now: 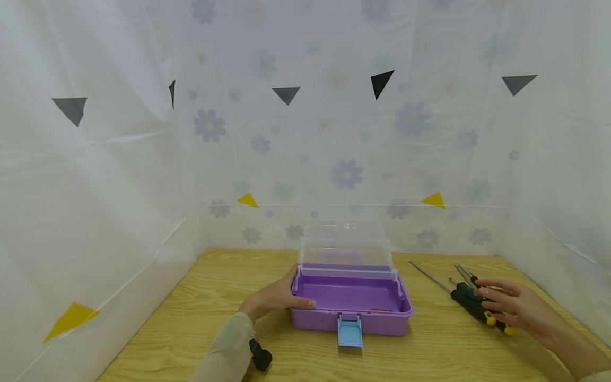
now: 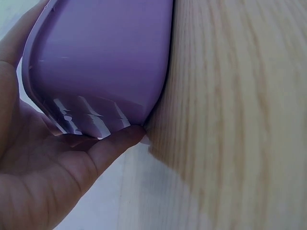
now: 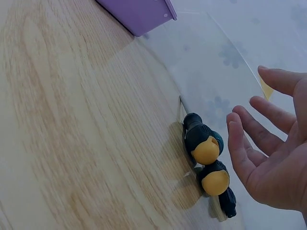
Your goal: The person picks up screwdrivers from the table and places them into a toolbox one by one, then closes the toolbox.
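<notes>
Nearest the wearer, left: a pale sleeve (image 1: 224, 347) runs up from the bottom edge, with a small black object (image 1: 260, 355) beside it on the wooden table (image 1: 167, 329)
Left hand (image 1: 272, 300): rests against the left end of the purple toolbox (image 1: 350, 305); the thumb lies along the front left corner, the fingers curve round the end wall, pressing on it rather than closed tight; the left wrist view shows the palm and a finger (image 2: 112, 143) cupping the rounded lower corner of the toolbox (image 2: 100, 57)
Right hand (image 1: 517, 307): hovers over the screwdrivers (image 1: 477, 305), fingers spread and straight, holding nothing; the right wrist view shows the fingers (image 3: 240, 148) just beside the yellow-capped handle ends (image 3: 208, 163), apart from them
Toolbox: sits mid-table, tray open, blue latch (image 1: 350, 330) hanging down at the front, clear lid (image 1: 346, 244) standing upright behind
Screwdrivers: lie right of the toolbox, dark handles toward the wearer, metal shafts (image 1: 429, 277) pointing away and left
Far side: white flowered sheeting (image 1: 334, 132) with black and yellow triangles
</notes>
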Motion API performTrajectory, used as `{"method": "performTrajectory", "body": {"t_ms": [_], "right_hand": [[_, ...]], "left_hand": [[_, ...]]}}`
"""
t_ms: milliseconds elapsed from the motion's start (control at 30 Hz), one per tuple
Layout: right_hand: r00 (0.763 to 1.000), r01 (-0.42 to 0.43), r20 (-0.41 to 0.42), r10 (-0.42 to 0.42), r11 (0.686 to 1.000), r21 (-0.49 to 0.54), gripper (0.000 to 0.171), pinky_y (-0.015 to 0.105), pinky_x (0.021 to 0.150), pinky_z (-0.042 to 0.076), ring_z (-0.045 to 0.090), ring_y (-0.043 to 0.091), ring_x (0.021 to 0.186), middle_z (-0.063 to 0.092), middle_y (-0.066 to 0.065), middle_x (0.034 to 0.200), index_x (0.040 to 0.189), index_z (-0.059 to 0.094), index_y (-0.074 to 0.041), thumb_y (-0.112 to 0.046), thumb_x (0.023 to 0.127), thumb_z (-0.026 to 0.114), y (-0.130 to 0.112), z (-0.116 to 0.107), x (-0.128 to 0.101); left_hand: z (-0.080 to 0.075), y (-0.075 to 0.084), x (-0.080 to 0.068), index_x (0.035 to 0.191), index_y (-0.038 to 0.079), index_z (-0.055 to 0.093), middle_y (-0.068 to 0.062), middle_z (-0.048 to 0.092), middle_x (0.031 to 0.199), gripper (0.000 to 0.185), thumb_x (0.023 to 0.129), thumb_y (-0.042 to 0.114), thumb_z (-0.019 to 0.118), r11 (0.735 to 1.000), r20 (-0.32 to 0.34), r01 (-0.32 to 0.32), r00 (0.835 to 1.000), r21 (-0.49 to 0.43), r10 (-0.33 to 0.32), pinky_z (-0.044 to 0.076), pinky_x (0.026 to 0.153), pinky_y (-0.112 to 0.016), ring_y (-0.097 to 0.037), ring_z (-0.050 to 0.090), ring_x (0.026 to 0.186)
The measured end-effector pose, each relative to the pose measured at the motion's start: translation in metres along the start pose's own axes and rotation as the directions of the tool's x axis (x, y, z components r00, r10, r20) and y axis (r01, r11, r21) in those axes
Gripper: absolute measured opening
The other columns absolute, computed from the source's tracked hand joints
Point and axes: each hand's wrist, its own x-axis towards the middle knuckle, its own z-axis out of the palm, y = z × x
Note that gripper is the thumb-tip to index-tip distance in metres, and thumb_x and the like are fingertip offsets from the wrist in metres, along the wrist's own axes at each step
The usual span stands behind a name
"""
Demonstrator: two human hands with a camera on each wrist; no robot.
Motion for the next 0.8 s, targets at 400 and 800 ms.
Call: {"method": "performTrajectory", "body": {"t_ms": [400, 800], "right_hand": [[0.97, -0.115, -0.236, 0.057, 0.964, -0.239, 0.036, 0.044, 0.091, 0.058, 0.064, 0.026, 0.116, 0.052, 0.019, 0.144, 0.146, 0.053, -0.032, -0.032, 0.11, 0.054, -0.005, 0.01, 0.004], [0.964, -0.114, -0.265, -0.018, 0.874, -0.472, 0.074, 0.051, 0.087, 0.058, 0.056, 0.049, 0.121, 0.04, 0.04, 0.147, 0.159, 0.024, 0.006, -0.036, 0.108, 0.057, -0.011, 0.021, 0.009]], "left_hand": [[0.0, 0.0, 0.0, 0.167, 0.022, -0.006, -0.014, 0.026, 0.166, 0.127, 0.084, 0.043, 0.086, 1.0, 0.003, 0.003, 1.0, -0.001, -0.003, 0.022, 0.12, -0.059, -0.036, 0.03, 0.149], [-0.001, 0.0, -0.001, 0.167, 0.02, -0.007, -0.015, 0.016, 0.17, 0.126, 0.084, 0.042, 0.086, 1.0, -0.004, 0.022, 1.0, 0.0, -0.022, 0.019, 0.121, -0.059, -0.035, 0.021, 0.152]]}}
